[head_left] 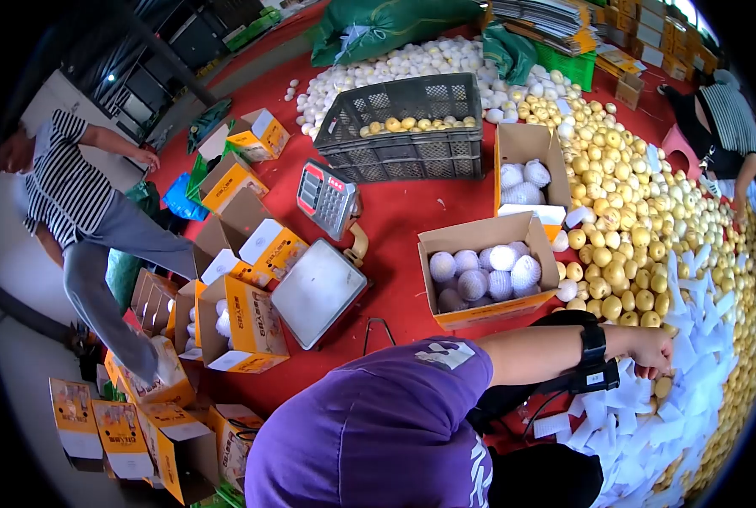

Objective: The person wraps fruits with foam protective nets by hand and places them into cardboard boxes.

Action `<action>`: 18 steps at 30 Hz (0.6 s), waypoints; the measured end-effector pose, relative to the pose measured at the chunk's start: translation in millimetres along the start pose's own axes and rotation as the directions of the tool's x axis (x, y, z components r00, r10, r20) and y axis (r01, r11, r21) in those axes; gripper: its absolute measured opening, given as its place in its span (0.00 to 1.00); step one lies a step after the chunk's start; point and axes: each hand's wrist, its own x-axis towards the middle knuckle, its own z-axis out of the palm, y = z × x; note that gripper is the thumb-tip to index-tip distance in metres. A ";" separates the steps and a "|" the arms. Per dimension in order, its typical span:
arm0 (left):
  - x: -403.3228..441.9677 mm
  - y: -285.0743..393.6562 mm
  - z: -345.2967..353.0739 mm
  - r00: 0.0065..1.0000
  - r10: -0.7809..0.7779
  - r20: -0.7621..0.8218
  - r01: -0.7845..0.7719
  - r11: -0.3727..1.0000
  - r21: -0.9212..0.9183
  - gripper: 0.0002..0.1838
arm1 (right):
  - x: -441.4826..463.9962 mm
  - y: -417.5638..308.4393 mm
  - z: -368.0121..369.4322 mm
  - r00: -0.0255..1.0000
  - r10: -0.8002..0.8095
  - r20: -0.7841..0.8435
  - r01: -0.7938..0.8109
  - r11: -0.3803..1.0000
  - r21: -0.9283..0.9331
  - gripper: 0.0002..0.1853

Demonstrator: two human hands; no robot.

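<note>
My left hand (651,350) reaches out to the right from a purple sleeve, with a black band (593,345) around the wrist. Its fingers are curled inward, and what they hold, if anything, is hidden. Just below the fingers is a round yellow fruit (662,387). White foam net sleeves (628,419) lie in a loose heap beneath and beside the hand. Yellow fruits (611,254) are spread in a large pile beyond it. My right hand does not show. An open carton (488,317) holding several net-wrapped fruits stands left of my forearm.
Behind are another carton (530,144) with wrapped fruits and a dark crate (399,152) of fruits. A scale (318,292) and many cartons (255,322) stand leftward. One person (98,195) is at left, another (725,127) bends over the pile at right.
</note>
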 end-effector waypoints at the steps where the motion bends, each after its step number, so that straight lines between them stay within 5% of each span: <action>1: 3.5 -3.2 -0.3 1.000 -0.016 0.025 0.015 0.999 0.034 0.10 | 6.8 1.3 -2.6 1.000 0.008 0.008 -0.008 1.000 -0.001 0.39; 6: 37.2 -20.5 1.6 0.974 -0.191 0.121 0.161 0.962 0.223 0.10 | 52.9 15.6 -35.6 0.996 0.082 0.019 -0.082 0.997 0.000 0.38; 8: 69.0 -28.9 -11.1 0.860 -0.450 0.240 0.332 0.852 0.405 0.10 | 71.1 25.8 -59.0 0.989 0.147 0.021 -0.147 0.989 -0.010 0.38; 9: 86.1 -33.6 -16.1 0.882 -0.440 0.173 0.318 0.823 0.472 0.10 | 80.2 31.7 -76.6 0.982 0.187 0.020 -0.187 0.982 -0.021 0.38; 13: 154.5 -42.3 -12.9 0.967 -0.255 0.011 0.170 0.675 0.718 0.07 | 114.0 62.7 -151.3 0.909 0.412 0.070 -0.404 0.909 -0.103 0.37; 15: 233.5 -129.8 -24.2 0.978 0.053 0.201 -0.206 0.367 0.907 0.07 | 124.0 84.3 -188.3 0.822 0.553 0.136 -0.530 0.830 -0.174 0.36; 16: 251.4 -154.1 -19.3 0.978 0.043 0.206 -0.206 0.399 0.894 0.17 | 119.7 94.6 -198.6 0.759 0.631 0.160 -0.595 0.773 -0.221 0.36; 17: 256.6 -187.0 -24.8 0.826 0.386 0.412 -0.538 0.317 0.782 0.26 | 111.8 108.8 -202.2 0.675 0.709 0.206 -0.651 0.703 -0.285 0.36; 18: 261.8 -197.1 -20.0 0.927 0.185 0.325 -0.366 0.631 0.685 0.41 | 104.1 127.7 -195.5 0.583 0.770 0.260 -0.683 0.637 -0.358 0.36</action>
